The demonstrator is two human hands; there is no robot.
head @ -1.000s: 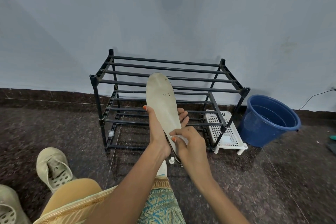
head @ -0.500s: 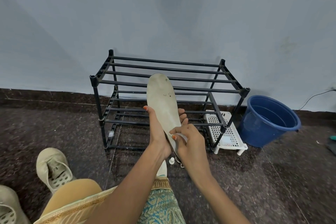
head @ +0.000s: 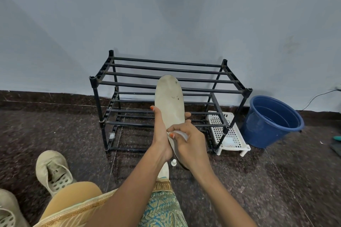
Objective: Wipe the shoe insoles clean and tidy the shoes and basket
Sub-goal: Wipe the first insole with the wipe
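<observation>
My left hand (head: pixel 160 131) grips a pale, stained shoe insole (head: pixel 169 101) around its middle, holding it upright in front of the rack. My right hand (head: pixel 188 142) pinches a small white wipe (head: pixel 181 134) and presses it on the insole's lower half. The insole's heel end is hidden behind my right hand. A beige shoe (head: pixel 52 171) lies on the floor at the lower left, and another beige shoe (head: pixel 7 210) shows at the left corner. A white perforated basket (head: pixel 227 132) sits on the floor beside the rack's right end.
A black two-tier shoe rack (head: pixel 166 86) stands against the blue-grey wall. A blue bucket (head: pixel 271 121) sits to its right. A small white cap (head: pixel 173 162) lies on the dark speckled floor below my hands. My knees fill the bottom edge.
My right hand with the wipe has slid slightly up the insole. The left hand and the insole have barely moved.
</observation>
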